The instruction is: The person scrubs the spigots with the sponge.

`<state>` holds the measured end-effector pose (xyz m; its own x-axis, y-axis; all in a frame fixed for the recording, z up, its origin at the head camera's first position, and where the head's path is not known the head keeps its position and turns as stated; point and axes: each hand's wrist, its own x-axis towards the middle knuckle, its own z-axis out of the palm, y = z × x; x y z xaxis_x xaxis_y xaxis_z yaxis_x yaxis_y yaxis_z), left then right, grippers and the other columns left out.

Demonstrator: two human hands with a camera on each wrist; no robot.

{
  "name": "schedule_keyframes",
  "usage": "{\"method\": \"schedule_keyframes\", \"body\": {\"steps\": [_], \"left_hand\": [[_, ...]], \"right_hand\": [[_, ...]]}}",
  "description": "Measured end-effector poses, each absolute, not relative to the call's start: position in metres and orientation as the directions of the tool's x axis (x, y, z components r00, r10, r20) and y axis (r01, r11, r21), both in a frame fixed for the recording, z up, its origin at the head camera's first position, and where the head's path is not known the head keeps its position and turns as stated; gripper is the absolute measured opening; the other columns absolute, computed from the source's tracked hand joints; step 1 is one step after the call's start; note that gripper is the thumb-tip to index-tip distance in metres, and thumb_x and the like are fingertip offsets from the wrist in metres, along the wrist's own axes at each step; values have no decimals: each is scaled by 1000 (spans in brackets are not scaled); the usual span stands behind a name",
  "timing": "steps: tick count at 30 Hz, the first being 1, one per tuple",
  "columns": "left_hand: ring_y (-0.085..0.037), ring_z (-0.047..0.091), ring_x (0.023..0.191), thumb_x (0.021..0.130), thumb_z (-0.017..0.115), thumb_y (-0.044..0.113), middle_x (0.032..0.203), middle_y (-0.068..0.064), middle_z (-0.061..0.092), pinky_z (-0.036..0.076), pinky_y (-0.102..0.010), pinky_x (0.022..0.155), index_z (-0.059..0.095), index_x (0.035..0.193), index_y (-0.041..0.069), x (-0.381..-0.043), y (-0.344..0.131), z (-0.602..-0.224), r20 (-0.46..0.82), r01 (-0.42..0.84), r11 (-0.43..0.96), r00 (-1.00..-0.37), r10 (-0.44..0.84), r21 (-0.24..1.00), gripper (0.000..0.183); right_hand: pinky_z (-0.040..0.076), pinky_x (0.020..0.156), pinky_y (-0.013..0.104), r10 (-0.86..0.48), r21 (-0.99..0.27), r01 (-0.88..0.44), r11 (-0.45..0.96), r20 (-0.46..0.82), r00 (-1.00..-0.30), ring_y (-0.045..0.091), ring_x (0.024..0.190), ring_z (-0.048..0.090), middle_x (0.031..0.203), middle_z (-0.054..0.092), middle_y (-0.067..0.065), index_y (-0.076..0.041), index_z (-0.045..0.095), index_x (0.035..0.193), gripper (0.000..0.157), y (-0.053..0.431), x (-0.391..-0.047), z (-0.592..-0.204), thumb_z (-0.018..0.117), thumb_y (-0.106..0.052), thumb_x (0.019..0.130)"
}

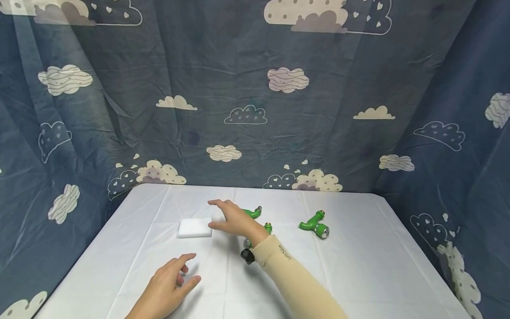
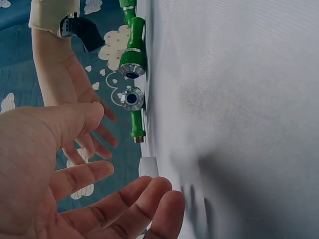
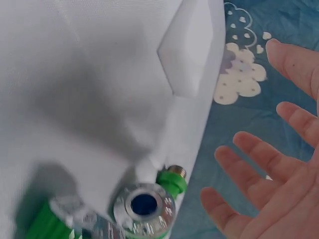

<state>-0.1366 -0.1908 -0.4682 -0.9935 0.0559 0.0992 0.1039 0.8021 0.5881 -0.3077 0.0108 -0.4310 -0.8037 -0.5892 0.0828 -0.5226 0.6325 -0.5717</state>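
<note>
My right hand [image 1: 235,221] is held over the table beside a white rectangular block [image 1: 193,228], its fingers spread and relaxed, holding nothing. Lower left, my left hand [image 1: 165,285] hovers nearer the front, fingers loosely bent around no object. Under and behind the right forearm are two green taps, a far one [image 1: 254,213] and a nearer one [image 1: 268,227], both partly covered by the hand and arm. A third green tap [image 1: 316,225] lies in full sight further right. In the right wrist view, one tap [image 3: 144,206] shows its chrome ring and threaded brass end.
A white cloth covers the table [image 1: 358,274]. Dark blue curtains [image 1: 239,57] with cloud prints enclose its back and sides. A black camera [image 1: 247,256] is strapped at the right wrist, over a beige sleeve [image 1: 299,279].
</note>
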Motion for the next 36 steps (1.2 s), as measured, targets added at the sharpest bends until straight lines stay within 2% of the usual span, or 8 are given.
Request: {"method": "schedule_keyframes", "body": {"steps": [7,12,17,22,36], "left_hand": [[4,53,69,92,86,35,98,5,67,49,-20,65,66,142,14,-138,-196,-473,70,99,760,-995,71,642,58],[4,55,70,94,84,35,99,3,68,50,-20,66,64,144,13,-138,-198,-473,71,121,728,-993,99,675,58],[4,59,71,97,81,37,99,4,69,51,-20,68,61,147,14,-140,-199,-473,27,109,696,-991,128,710,59],[2,60,72,97,80,37,99,5,69,50,-21,67,60,148,16,-140,-200,-469,-11,70,679,-993,114,731,59],[-1,61,72,98,80,39,98,5,68,50,-21,65,59,148,14,-141,-202,-473,-63,21,683,-993,98,730,60]], "right_hand": [[53,116,48,-587,-542,-517,662,53,-808,29,140,60,152,60,16,-22,52,158,66,-9,-310,-443,79,-33,99],[57,111,46,-557,-490,-496,717,26,-830,28,134,64,149,62,11,-26,55,156,68,-15,-311,-449,85,-35,95],[58,108,44,-563,-427,-520,739,32,-826,28,130,66,147,65,10,-26,57,154,68,-21,-311,-456,86,-35,94],[60,103,49,-556,-397,-517,758,22,-831,28,128,67,146,65,9,-26,58,154,68,-30,-309,-460,87,-33,93],[58,106,48,-530,-349,-505,789,29,-848,28,128,67,146,67,6,-28,60,152,66,-44,-313,-478,87,-31,92]]}}
